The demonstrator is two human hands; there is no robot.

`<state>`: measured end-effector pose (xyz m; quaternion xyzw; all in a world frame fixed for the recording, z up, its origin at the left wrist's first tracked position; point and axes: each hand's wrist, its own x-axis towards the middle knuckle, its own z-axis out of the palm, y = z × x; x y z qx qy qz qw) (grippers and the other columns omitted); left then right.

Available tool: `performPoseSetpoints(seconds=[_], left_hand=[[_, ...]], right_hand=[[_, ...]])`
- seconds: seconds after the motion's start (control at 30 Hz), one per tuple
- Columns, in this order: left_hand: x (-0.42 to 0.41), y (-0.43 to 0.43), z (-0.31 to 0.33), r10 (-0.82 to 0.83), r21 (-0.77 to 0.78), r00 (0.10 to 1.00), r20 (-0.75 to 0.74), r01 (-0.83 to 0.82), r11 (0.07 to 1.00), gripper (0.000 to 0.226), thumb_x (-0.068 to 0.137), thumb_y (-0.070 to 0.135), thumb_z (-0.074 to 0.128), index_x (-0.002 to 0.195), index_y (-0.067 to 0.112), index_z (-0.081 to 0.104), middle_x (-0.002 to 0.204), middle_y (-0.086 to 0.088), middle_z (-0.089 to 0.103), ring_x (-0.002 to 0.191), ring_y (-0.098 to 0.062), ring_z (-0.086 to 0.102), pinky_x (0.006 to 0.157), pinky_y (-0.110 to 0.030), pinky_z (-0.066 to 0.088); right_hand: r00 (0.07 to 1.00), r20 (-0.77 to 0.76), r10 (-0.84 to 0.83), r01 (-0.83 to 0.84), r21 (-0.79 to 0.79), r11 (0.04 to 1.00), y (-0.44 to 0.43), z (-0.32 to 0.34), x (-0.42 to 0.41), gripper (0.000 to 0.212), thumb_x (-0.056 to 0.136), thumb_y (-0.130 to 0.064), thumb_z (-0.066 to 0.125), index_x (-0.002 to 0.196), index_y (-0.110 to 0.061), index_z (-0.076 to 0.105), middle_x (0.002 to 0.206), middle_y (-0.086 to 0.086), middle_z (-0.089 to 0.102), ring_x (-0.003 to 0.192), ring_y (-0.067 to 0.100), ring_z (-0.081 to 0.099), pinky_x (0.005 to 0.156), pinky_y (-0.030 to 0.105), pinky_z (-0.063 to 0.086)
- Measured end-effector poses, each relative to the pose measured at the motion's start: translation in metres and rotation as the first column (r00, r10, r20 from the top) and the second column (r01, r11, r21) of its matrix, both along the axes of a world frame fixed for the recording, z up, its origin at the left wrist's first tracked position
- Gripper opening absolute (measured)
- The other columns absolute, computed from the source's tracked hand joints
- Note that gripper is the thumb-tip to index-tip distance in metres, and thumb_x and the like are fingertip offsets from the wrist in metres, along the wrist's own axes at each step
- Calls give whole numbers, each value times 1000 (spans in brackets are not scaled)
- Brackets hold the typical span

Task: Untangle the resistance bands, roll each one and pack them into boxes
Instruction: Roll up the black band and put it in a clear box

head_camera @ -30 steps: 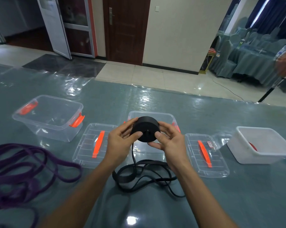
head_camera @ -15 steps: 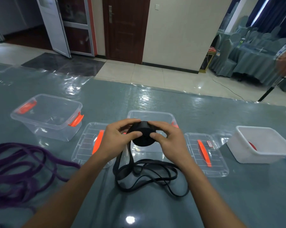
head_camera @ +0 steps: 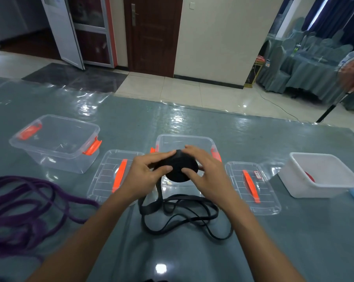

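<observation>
left hand [head_camera: 143, 176] + right hand [head_camera: 210, 176] grip: both clamped on black roll [head_camera: 178, 170] | roll lower, fingers further over it than before

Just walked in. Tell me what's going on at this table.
A person has a black resistance band partly rolled. The left hand and right hand both grip the black roll, held over the middle clear box. The loose tail of that band lies in loops on the table below. The purple band lies tangled at the left, with no hand on it.
</observation>
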<state>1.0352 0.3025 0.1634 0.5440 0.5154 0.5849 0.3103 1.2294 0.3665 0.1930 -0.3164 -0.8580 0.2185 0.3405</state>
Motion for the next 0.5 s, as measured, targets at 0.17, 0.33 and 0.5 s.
performPoseSetpoints(seconds=[0.17, 0.33, 0.5], left_hand=[[-1, 3, 10, -41, 6, 999, -25, 41, 999, 43, 84, -3, 74, 119, 23, 73, 111, 5, 75, 110, -17, 68, 98, -28, 52], [5, 1, 14, 30, 21, 983, 183, -34, 999, 44, 81, 0, 77, 116, 26, 72, 113, 7, 75, 111, -13, 69, 99, -28, 53], [15, -2, 5, 26, 17, 958, 287, -33, 999, 54, 81, -8, 73, 127, 18, 64, 114, 8, 74, 111, -14, 69, 96, -23, 53]], right_hand=[[991, -133, -13, -5, -134, 991, 2, 4, 0, 43, 81, -2, 75, 118, -22, 69, 117, -14, 67, 114, 2, 58, 90, 28, 54], [916, -349, -197, 45, -398, 916, 2, -3, -3, 41, 75, -13, 80, 110, -34, 72, 113, -9, 72, 108, 13, 67, 107, 60, 41], [743, -559, -368, -115, -648, 753, -3, -5, -8, 40, 83, 7, 72, 114, -16, 70, 127, 16, 65, 101, 24, 72, 79, 49, 61]])
